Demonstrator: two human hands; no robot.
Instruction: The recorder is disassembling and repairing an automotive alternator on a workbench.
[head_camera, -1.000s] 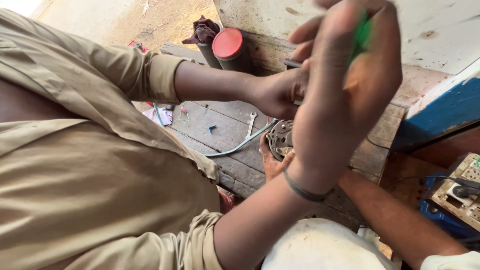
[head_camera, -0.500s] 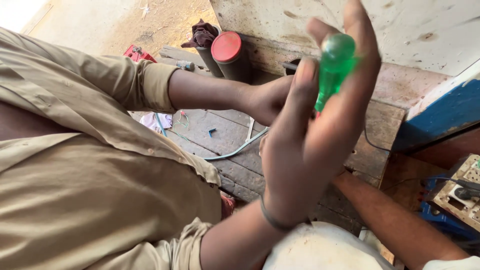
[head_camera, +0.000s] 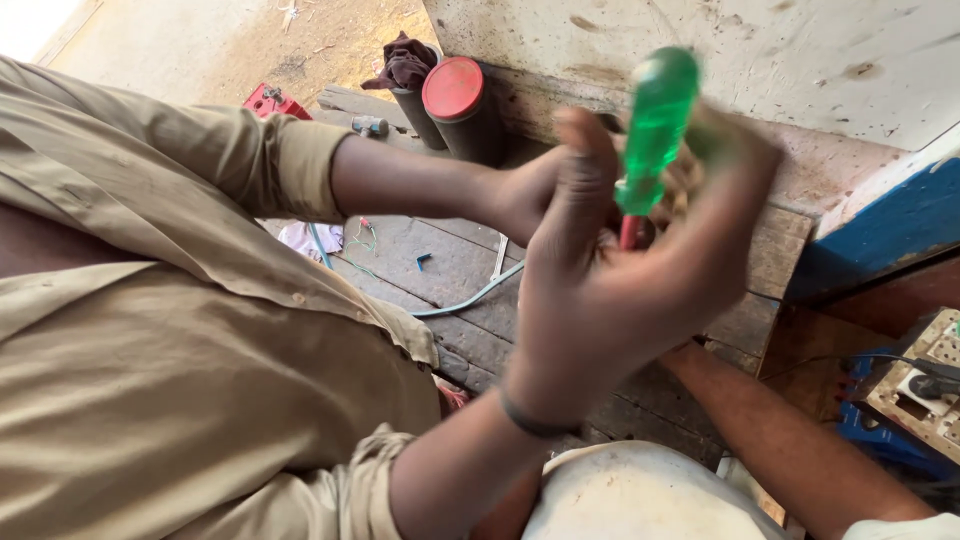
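Observation:
My right hand (head_camera: 610, 290), with a dark band at the wrist, rises from the bottom of the view and is blurred by motion. Its thumb and fingers are wrapped loosely around a screwdriver (head_camera: 655, 125) with a clear green handle and a red collar, held upright with the handle on top. My left hand (head_camera: 525, 195) reaches in from the rolled khaki sleeve at the left. It sits just behind the right hand at the screwdriver's lower end. Its fingers, and whatever they touch, are hidden.
Below lies a worn wooden plank bench (head_camera: 450, 265) with a pale blue cable (head_camera: 470, 300) and small bits. A dark cylinder with a red lid (head_camera: 455, 90) stands at the back. Another person's forearm (head_camera: 790, 440), a socket board (head_camera: 925, 385) and a blue box (head_camera: 890, 225) are at the right.
My right hand has dropped and turned, and the green handle now stands clear above its fingers. The view has shifted slightly; my left arm stays reaching in.

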